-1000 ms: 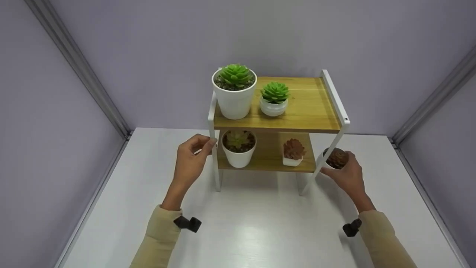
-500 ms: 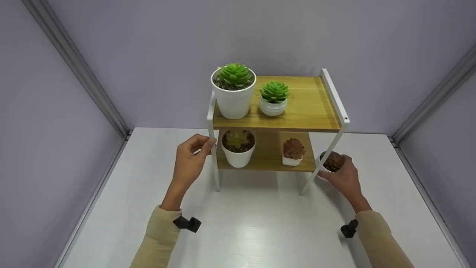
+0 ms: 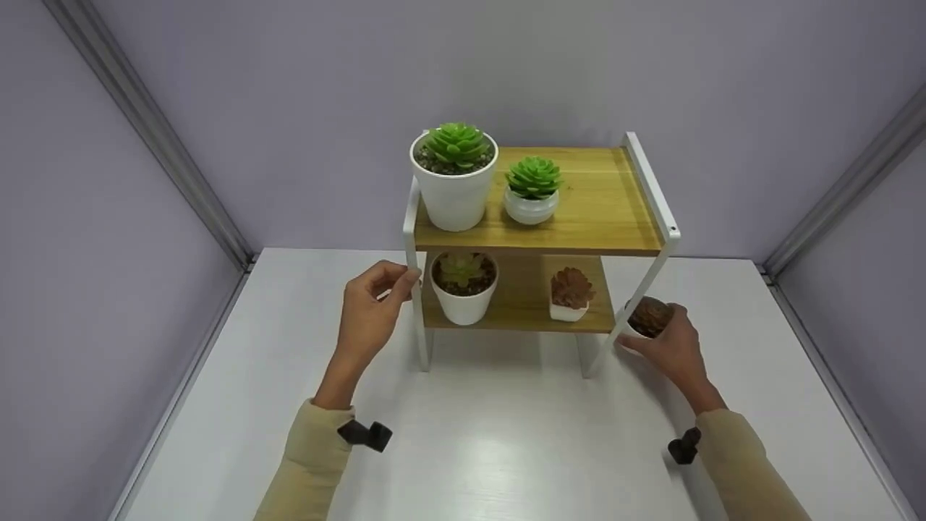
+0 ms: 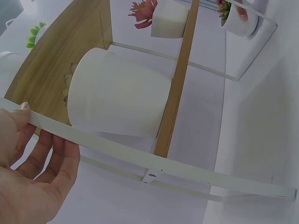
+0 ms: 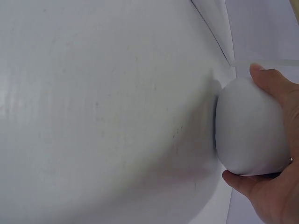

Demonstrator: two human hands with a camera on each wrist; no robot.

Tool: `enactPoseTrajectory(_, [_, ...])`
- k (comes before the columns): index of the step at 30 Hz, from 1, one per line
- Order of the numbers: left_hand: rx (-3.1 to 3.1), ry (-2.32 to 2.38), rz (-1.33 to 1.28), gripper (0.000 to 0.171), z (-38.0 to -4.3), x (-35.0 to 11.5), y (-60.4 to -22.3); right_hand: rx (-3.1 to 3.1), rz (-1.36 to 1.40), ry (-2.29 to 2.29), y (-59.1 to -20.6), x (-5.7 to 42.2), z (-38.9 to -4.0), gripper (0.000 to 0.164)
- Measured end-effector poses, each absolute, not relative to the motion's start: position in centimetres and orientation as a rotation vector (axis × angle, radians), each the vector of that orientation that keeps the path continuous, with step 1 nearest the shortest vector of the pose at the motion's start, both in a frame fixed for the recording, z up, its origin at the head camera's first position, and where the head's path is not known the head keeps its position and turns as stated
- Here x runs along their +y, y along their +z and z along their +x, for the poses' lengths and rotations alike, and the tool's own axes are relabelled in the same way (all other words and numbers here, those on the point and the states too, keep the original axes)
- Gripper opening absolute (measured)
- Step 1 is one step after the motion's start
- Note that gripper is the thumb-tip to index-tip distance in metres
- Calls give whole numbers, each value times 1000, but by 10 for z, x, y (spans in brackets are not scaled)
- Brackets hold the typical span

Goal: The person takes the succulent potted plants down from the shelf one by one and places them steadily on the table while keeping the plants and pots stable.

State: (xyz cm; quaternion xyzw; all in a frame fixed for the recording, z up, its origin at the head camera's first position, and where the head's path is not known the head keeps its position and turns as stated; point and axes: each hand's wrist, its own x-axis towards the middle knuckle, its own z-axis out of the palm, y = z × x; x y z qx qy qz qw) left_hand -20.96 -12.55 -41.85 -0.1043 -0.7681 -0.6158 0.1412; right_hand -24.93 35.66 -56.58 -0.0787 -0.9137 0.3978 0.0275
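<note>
My left hand pinches the white left front post of a two-tier wooden shelf; in the left wrist view its thumb and fingers lie on either side of that bar. Beyond the shelf's right post, my right hand grips a rounded white succulent pot holding a brownish succulent. Thumb and fingers span the pot's sides in the right wrist view. The pot is upright, low over the table; whether its base touches the surface I cannot tell.
On the top tier stand a large potted green succulent and a small one. Below are a white pot with a yellowish-green succulent and a small square pot with a red succulent. Walls enclose the white table.
My right hand has moved slightly left and closer to me with the succulent pot, mostly in the first half second. The left hand stays on the shelf post.
</note>
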Motion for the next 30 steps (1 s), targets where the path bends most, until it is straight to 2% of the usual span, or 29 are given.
enactPoseTrajectory(8, [-2221, -1784, -289, 19, -210, -126, -419, -2843, -251, 1224, -569, 358, -249, 133])
enactPoseTrajectory(22, [-2222, -1779, -288, 21, -210, -125, -418, -2869, -240, 1232, -568, 360, -250, 135])
enactPoseTrajectory(30, [-2207, -1805, -285, 20, -211, -125, -419, -2907, -248, 1263, -566, 361, -248, 143])
